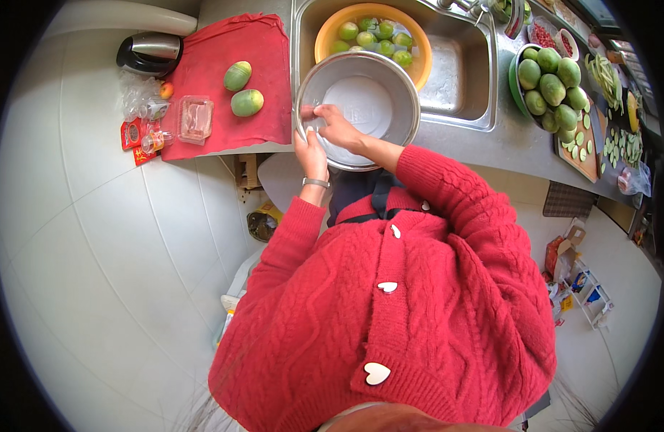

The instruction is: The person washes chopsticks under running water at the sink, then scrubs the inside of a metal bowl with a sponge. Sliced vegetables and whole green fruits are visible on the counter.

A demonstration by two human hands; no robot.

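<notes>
My left hand (312,154) grips the near left rim of a round stainless steel bowl (394,127), with its thumb over the edge. Inside the bowl, near its left wall, is my right hand (334,125), its index finger and thumb at the wall and nothing seen in its fingers. No food shows in the bowl. It is held tilted over the near edge of the sink and partly covers an orange basin (426,62), where several green round fruits (366,39) sit in water.
Two green oblong fruits (247,102) and a clear plastic box (195,120) lie on a red cloth (202,70) at left, beside an electric kettle (150,53). Right of the metal sink (491,81) are a heaped bowl of green fruits (552,89) and a cutting board (591,162) with slices.
</notes>
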